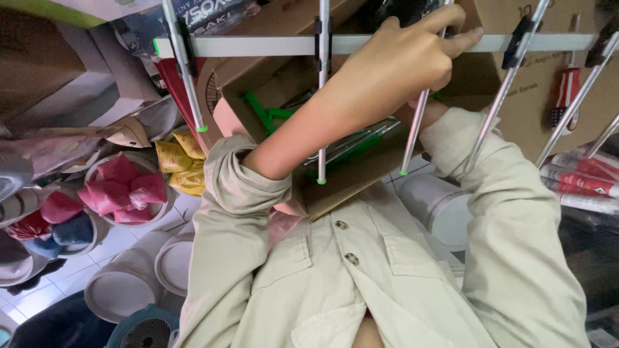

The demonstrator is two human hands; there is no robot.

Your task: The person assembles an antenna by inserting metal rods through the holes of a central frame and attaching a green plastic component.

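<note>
A grey metal antenna boom (271, 45) runs across the top, with several thin silver rods with green tips (322, 129) clipped to it by black clamps. My left hand (400, 61) reaches up from a rolled beige sleeve and closes its fingers around the boom where one rod crosses it. My right hand is hidden behind the left hand; only its wrist (431, 113) and beige sleeve (509, 212) show. Just below the hands is an open cardboard box (351, 177) with green parts and metal rods inside.
A red-handled screwdriver (567, 90) hangs at the upper right in front of a large cardboard box (548, 116). Red-and-white packs (580, 180) lie at right. Pink bags in a bowl (129, 190), yellow packets (174, 161) and round white covers (122, 290) crowd the left.
</note>
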